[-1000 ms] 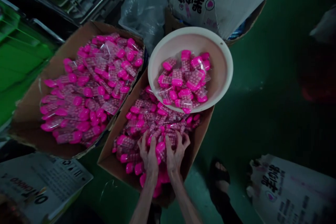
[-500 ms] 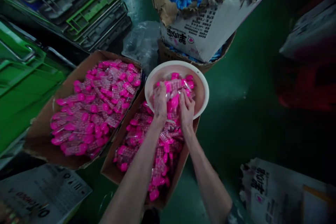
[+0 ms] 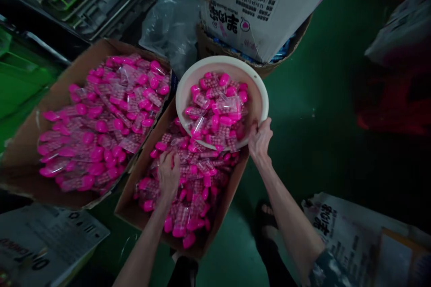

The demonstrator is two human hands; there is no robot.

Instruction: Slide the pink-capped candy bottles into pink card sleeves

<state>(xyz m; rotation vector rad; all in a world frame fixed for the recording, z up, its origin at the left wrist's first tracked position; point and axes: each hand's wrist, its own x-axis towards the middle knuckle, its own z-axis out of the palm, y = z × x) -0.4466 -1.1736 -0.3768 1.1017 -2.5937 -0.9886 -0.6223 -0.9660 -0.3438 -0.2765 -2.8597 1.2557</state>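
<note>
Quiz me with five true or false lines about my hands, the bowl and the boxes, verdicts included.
1. Your right hand is at the rim of the bowl. True.
2. The bowl is empty. False: it holds pink packs.
3. Your left hand is inside the bowl. False: it is among the packs in the box.
4. Another box on the left also holds pink packs. True.
5. A clear bag lies in the bowl. False: the bag lies beyond the boxes.

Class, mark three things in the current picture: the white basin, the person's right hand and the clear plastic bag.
White basin (image 3: 255,95): head view, bare inner wall.
Right hand (image 3: 261,142): head view, middle of the hand.
Clear plastic bag (image 3: 171,28): head view, crumpled middle.
</note>
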